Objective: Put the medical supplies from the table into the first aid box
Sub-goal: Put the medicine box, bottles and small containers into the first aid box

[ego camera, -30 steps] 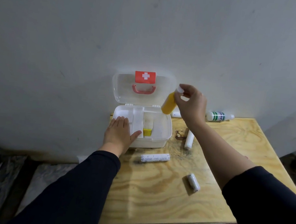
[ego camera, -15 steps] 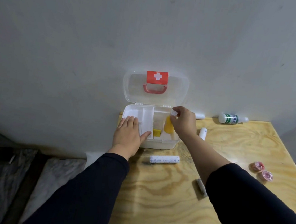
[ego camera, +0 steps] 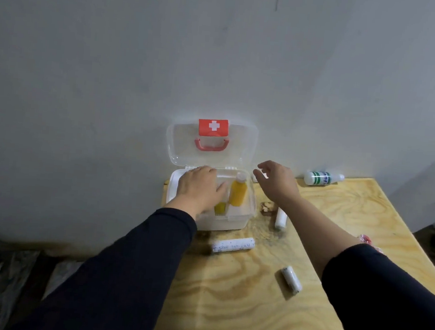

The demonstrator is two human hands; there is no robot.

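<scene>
I saw my left hand [ego camera: 200, 188] flat on the smooth white plastic box [ego camera: 221, 222], hiding part of it. My right hand [ego camera: 275, 182] hung open, its grip wide and empty, near the round yellow bottle [ego camera: 237, 194].

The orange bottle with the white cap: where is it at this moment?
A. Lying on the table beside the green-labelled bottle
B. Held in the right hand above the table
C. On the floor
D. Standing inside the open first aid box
D: the orange bottle stands in the first aid box, and the right hand holds nothing.
</scene>
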